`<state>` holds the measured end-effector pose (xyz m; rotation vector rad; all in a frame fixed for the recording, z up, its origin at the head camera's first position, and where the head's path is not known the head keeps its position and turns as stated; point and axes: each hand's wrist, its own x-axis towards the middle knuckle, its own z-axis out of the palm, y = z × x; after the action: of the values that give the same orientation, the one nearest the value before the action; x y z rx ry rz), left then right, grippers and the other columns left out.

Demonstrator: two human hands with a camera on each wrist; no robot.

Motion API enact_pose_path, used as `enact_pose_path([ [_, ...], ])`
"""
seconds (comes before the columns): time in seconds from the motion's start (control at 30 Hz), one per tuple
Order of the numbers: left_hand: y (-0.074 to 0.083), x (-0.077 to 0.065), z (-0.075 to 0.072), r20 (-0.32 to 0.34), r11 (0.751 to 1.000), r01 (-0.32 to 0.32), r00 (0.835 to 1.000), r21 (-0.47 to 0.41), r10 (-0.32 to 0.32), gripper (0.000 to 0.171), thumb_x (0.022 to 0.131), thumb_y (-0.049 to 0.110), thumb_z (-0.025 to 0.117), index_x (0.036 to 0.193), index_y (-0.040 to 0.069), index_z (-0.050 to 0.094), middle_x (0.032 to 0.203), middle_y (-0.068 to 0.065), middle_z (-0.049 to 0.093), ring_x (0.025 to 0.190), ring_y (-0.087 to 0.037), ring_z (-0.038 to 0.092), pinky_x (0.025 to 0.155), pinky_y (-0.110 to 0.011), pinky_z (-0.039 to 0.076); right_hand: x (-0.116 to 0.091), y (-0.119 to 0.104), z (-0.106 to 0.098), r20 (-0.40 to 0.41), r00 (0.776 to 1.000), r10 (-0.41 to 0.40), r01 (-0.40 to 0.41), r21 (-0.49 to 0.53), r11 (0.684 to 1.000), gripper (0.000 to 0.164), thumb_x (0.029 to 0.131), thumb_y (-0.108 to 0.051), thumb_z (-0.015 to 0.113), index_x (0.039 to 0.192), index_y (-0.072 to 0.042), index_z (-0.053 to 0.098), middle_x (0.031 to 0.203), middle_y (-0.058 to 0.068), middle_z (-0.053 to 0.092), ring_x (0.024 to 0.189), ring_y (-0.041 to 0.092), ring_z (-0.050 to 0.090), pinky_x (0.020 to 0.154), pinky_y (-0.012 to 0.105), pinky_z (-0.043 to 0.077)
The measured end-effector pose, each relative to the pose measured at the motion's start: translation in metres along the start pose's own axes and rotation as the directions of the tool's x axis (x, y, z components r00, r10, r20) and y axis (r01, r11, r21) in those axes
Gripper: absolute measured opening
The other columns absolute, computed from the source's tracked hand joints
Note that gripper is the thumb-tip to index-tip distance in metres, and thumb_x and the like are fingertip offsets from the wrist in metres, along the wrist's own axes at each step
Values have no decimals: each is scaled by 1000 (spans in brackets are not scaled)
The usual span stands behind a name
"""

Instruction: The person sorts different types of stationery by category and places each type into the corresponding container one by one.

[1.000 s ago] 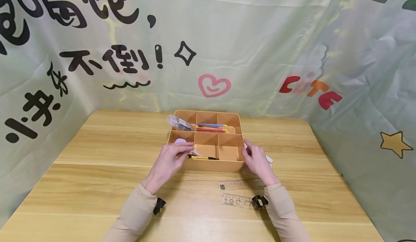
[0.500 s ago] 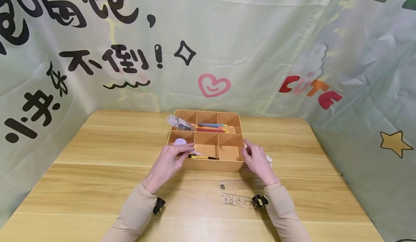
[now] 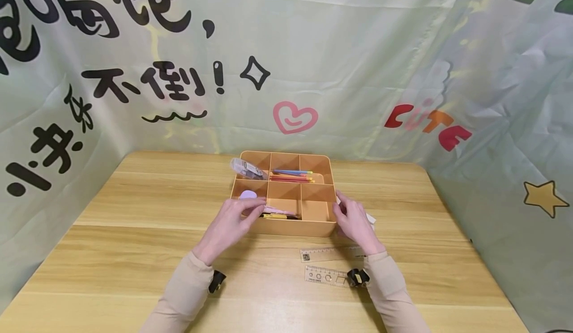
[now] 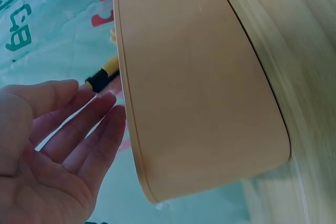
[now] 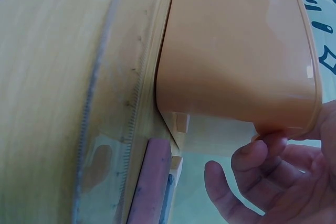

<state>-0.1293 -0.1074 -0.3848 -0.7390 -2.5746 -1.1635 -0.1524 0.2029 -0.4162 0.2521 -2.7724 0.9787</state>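
A tan compartment box (image 3: 293,228) stands on the table. My left hand (image 3: 230,221) is over its front-left part, fingers mostly straight. In the left wrist view, the thumb and index fingertips are right by the black end of a yellow-and-black pen (image 4: 105,74). Contact is hard to tell. That pen lies along the box's front, and a pink pen (image 3: 281,210) lies just behind it. My right hand (image 3: 355,221) grips the box's right wall, the thumb at the rim and other fingers outside, as the right wrist view (image 5: 283,166) of that hand shows.
A lilac round object (image 3: 247,194) sits in the front-left compartment. Behind are a clear plastic case (image 3: 247,169) and several blue and red pencils (image 3: 292,178). Two clear rulers (image 3: 327,275) lie before the box. A pink block (image 5: 150,182) lies beside the box.
The pink pen has shifted to the right and shows more of its length. My left hand has drawn slightly left. The right hand and the box have stayed put.
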Motion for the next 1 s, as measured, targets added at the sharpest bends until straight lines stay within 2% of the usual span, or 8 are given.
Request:
enact_pose_path([
  [0.07,-3,0,-2,-12,1000,16,1000,3,-16,23,98,12,64,116,2,75,125,-16,72,116,-27,70,101,-43,56,0,0,0,6,1000,8,-8,5,1000,45,98,-9,52,139,10,54,66,3,57,56,10,45,55,23,38],
  [0.13,-5,1,-3,-34,999,41,999,-4,-41,26,99,13,62,119,1,73,133,-18,67,131,-33,61,112,-51,46,0,0,0,9,1000,12,-12,12,1000,45,98,-9,52,139,10,54,66,3,56,56,10,45,54,23,37],
  [0.27,-12,3,-4,-93,995,103,990,-12,-104,31,102,13,57,128,-2,66,147,-20,56,145,-39,43,121,-57,32,0,0,1,11,1000,13,-14,19,1000,45,98,-9,53,139,10,54,66,3,56,56,10,45,54,23,37],
  [0.4,-20,3,-3,-136,985,172,976,-4,-171,39,103,13,53,139,-2,56,156,-21,44,150,-41,32,124,-59,26,0,0,1,7,1000,7,-7,15,1000,45,98,-8,53,139,10,54,66,3,56,56,10,45,54,23,38],
  [0.5,-26,2,-2,-137,973,229,965,15,-225,47,104,18,51,147,-2,46,160,-22,36,151,-42,29,123,-60,26,0,1,1,7,1000,6,-7,14,1000,45,98,-8,53,139,10,54,66,3,56,56,10,45,54,23,37],
  [0.67,-35,1,1,-80,954,295,954,48,-290,64,106,29,49,157,-3,26,167,-23,19,151,-44,28,120,-62,29,0,1,1,6,1000,4,-4,10,1000,45,98,-8,53,139,11,53,66,4,57,56,10,45,53,23,37],
  [0.77,-38,-1,3,-43,946,318,948,65,-315,72,106,34,48,159,-3,15,169,-23,10,153,-44,22,121,-62,27,0,1,1,6,1000,3,-3,9,1000,45,98,-8,53,139,11,53,66,4,56,56,10,45,52,23,37],
  [1.0,-45,-3,6,-4,936,341,940,89,-342,76,108,36,44,158,-8,9,168,-25,1,153,-46,18,123,-60,23,1,0,1,9,1000,5,-5,16,1000,45,98,-7,54,140,11,52,67,5,57,55,10,46,53,23,38],
])
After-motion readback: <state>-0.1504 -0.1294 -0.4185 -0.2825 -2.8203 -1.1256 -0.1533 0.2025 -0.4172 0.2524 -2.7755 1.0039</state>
